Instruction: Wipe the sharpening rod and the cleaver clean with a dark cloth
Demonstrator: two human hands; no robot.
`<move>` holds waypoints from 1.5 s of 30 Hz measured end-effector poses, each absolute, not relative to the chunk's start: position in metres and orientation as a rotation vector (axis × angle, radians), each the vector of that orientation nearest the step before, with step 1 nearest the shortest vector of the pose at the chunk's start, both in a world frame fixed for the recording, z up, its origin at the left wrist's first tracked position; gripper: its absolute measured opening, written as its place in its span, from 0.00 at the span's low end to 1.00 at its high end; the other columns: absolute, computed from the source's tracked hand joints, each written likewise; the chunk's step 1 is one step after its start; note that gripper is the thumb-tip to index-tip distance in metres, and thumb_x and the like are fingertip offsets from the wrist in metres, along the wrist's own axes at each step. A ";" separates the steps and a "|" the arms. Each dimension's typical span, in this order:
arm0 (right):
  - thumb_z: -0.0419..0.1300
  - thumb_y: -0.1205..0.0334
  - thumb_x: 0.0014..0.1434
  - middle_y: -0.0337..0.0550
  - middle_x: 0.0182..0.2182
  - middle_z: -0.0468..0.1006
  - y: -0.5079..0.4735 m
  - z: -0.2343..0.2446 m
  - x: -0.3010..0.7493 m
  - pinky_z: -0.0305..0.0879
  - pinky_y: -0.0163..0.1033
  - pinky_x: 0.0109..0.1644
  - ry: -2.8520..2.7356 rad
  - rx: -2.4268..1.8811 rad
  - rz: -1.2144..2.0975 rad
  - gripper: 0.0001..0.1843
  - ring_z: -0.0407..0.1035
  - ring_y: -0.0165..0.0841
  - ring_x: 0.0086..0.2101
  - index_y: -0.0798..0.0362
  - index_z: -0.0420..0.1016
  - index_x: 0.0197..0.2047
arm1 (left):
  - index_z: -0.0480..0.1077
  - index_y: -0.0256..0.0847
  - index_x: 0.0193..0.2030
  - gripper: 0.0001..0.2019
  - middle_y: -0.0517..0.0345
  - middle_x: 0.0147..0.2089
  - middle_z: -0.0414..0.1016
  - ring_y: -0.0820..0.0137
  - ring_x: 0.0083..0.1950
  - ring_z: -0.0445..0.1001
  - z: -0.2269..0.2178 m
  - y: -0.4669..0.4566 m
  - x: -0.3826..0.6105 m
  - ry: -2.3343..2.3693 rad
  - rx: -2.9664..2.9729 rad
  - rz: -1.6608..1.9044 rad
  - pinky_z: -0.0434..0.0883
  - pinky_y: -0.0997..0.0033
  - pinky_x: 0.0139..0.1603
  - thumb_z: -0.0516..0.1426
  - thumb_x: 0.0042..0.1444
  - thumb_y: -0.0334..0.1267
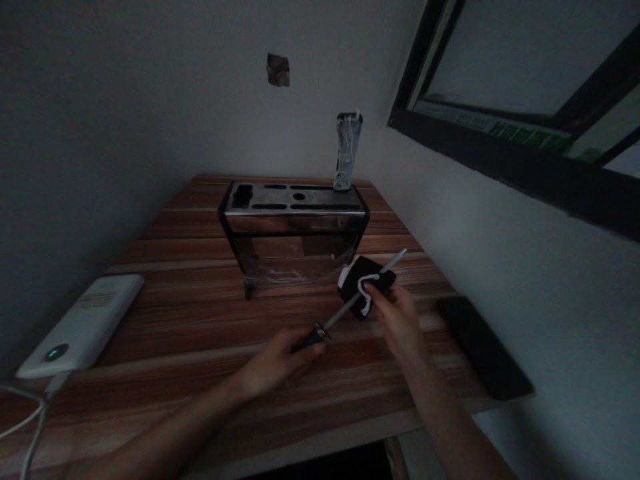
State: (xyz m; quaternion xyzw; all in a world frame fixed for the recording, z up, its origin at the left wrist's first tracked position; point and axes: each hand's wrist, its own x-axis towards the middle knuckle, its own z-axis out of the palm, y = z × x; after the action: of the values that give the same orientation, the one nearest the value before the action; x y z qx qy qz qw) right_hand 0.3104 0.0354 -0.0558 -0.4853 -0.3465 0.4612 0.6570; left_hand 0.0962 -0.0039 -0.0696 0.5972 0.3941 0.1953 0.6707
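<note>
A person's left hand (277,363) closes around the dark handle of a slim silver-grey metal rod (339,313), while the right hand (395,320) pinches a folded black cloth with white trim (363,275) around the rod's shaft, just in front of the right end of a shiny box-shaped chrome toaster (295,233). The hands are apart, each clamped on its own part of the rod. The rod slants up and away from the handle, its pale tip poking out past the cloth toward the toaster's right corner, and it appears to be held above the striped brown wooden worktop (200,320). The step in hand looks like a wipe of the shaft, with the cloth sitting on its far half. A further stroke would call for the left hand to hold the handle steady as the right slides the cloth along the metal, fingers kept behind the fabric and the tip kept off the toaster's polished side. Well to the left of the toaster, near the worktop's edge, lies a white oblong power bank (85,323) with a small light glowing and a pale cable (30,427) trailing from it. To the toaster's right, beside the wall, lies a flat black slab, perhaps a phone (483,347). Behind the toaster a tall narrow grey object (347,150) stands against the wall, too dim to identify. Above and to the right of the toaster runs a dark window frame (500,153).
</note>
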 end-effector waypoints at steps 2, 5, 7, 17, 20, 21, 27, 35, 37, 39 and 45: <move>0.70 0.59 0.39 0.39 0.29 0.80 0.031 -0.060 0.300 0.68 0.39 0.40 -0.847 -1.111 1.113 0.14 0.72 0.33 0.32 0.53 0.77 0.32 | 0.63 0.37 0.35 0.17 0.71 0.18 0.55 0.81 0.16 0.51 -0.073 -0.004 0.097 0.871 1.306 0.472 0.49 0.81 0.15 0.52 0.56 0.52; 0.71 0.61 0.37 0.37 0.29 0.80 0.025 -0.061 0.287 0.68 0.37 0.38 -0.913 -1.106 1.218 0.15 0.72 0.32 0.31 0.52 0.76 0.31 | 0.63 0.36 0.34 0.17 0.71 0.18 0.55 0.82 0.15 0.50 -0.075 -0.004 0.098 0.851 1.273 0.511 0.48 0.81 0.15 0.52 0.56 0.52; 0.71 0.63 0.36 0.36 0.29 0.80 0.020 -0.061 0.279 0.68 0.37 0.38 -0.968 -1.106 1.281 0.16 0.72 0.32 0.32 0.51 0.75 0.32 | 0.63 0.36 0.35 0.18 0.71 0.17 0.55 0.82 0.16 0.50 -0.075 -0.003 0.098 0.835 1.263 0.535 0.48 0.81 0.15 0.52 0.56 0.52; 0.71 0.64 0.35 0.38 0.32 0.79 0.011 -0.064 0.267 0.69 0.39 0.40 -1.113 -1.154 1.325 0.21 0.73 0.35 0.34 0.52 0.72 0.36 | 0.65 0.34 0.40 0.18 0.71 0.18 0.55 0.82 0.16 0.49 -0.074 -0.004 0.098 0.818 1.311 0.554 0.48 0.82 0.15 0.52 0.57 0.50; 0.70 0.63 0.36 0.39 0.32 0.79 0.010 -0.064 0.268 0.69 0.40 0.40 -1.158 -1.178 1.275 0.20 0.73 0.35 0.35 0.53 0.72 0.35 | 0.65 0.34 0.40 0.18 0.70 0.19 0.55 0.81 0.17 0.49 -0.072 -0.004 0.098 0.835 1.335 0.541 0.49 0.81 0.16 0.51 0.57 0.50; 0.70 0.63 0.36 0.40 0.32 0.79 0.010 -0.063 0.268 0.69 0.40 0.40 -1.170 -1.184 1.248 0.20 0.73 0.35 0.35 0.53 0.72 0.35 | 0.65 0.34 0.41 0.19 0.70 0.20 0.55 0.81 0.18 0.50 -0.071 -0.004 0.098 0.842 1.351 0.539 0.50 0.81 0.17 0.51 0.57 0.50; 0.69 0.62 0.39 0.40 0.31 0.79 0.006 -0.057 0.270 0.70 0.38 0.38 -1.171 -1.161 1.199 0.17 0.73 0.35 0.33 0.53 0.72 0.35 | 0.69 0.34 0.40 0.19 0.65 0.24 0.60 0.76 0.25 0.56 -0.070 -0.001 0.098 0.905 1.487 0.509 0.57 0.78 0.26 0.50 0.57 0.50; 0.68 0.61 0.42 0.40 0.30 0.80 0.008 -0.055 0.277 0.70 0.36 0.36 -1.160 -1.144 1.181 0.13 0.73 0.33 0.32 0.53 0.75 0.33 | 0.70 0.35 0.36 0.17 0.64 0.26 0.61 0.75 0.28 0.57 -0.065 -0.001 0.100 1.002 1.557 0.466 0.57 0.76 0.29 0.50 0.56 0.49; 0.68 0.60 0.43 0.41 0.30 0.80 0.009 -0.055 0.280 0.70 0.36 0.36 -1.155 -1.151 1.155 0.12 0.73 0.34 0.32 0.53 0.75 0.33 | 0.69 0.35 0.37 0.17 0.64 0.26 0.60 0.74 0.28 0.57 -0.066 -0.002 0.100 0.997 1.559 0.458 0.57 0.76 0.29 0.50 0.56 0.49; 0.68 0.60 0.43 0.41 0.30 0.80 0.011 -0.055 0.285 0.70 0.37 0.36 -1.123 -1.155 1.132 0.13 0.73 0.34 0.32 0.53 0.76 0.33 | 0.69 0.36 0.37 0.17 0.64 0.27 0.61 0.74 0.29 0.57 -0.067 -0.002 0.100 0.992 1.555 0.450 0.57 0.76 0.29 0.50 0.57 0.49; 0.68 0.60 0.42 0.42 0.29 0.80 0.020 -0.053 0.299 0.70 0.39 0.36 -0.963 -1.131 0.997 0.13 0.73 0.34 0.31 0.54 0.77 0.33 | 0.66 0.36 0.34 0.17 0.62 0.30 0.64 0.72 0.32 0.62 -0.067 -0.003 0.100 1.013 1.607 0.426 0.60 0.76 0.33 0.49 0.58 0.50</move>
State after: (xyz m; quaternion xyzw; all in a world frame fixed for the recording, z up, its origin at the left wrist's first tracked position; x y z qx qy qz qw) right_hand 0.2992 0.0196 -0.0527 -0.4929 -0.4199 0.4348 0.6258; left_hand 0.1000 -0.0026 -0.0669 0.6826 0.4300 0.1811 0.5625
